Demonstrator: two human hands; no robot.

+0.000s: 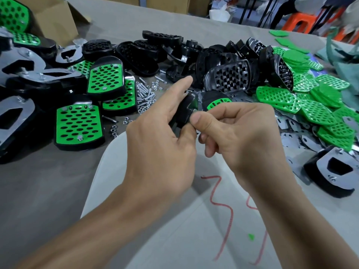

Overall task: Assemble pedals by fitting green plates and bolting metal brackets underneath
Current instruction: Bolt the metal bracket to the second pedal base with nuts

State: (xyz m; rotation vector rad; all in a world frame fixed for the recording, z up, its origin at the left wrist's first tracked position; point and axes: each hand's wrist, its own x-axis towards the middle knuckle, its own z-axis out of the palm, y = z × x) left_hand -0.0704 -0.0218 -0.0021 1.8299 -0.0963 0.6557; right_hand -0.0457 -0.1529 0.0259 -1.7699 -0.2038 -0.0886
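Hands meet at the centre of the view over a grey-covered table [48,191]. The left hand [161,140] grips a black plastic pedal [185,109], thumb and lower fingers curled round its body, the forefinger stuck straight out toward 12 o'clock. The right hand [239,136] has its fingers folded in tight and its thumb pressed to the pedal's near edge in a narrow pinch. Whether a small part sits between them cannot be told. Just past the right knuckles, at 1 o'clock, a green perforated plate [216,103] shows in a black rim.

Silver bolts and nuts [144,94] lie scattered at 11 o'clock, near the left hand. Finished pedals with green tops [79,125] lie at 9 and 10 o'clock. Bare black pedal shells [227,78] are heaped at 12 o'clock. Loose green plates [310,105] are piled at 2 o'clock over flat metal brackets [297,131]. An upturned pedal with a bracket bolted on [339,171] rests at 4 o'clock. White cloth with red scrawl [174,220] lies under the forearms at 6 o'clock. A brown cardboard box [56,18] stands at 11 o'clock, far back.
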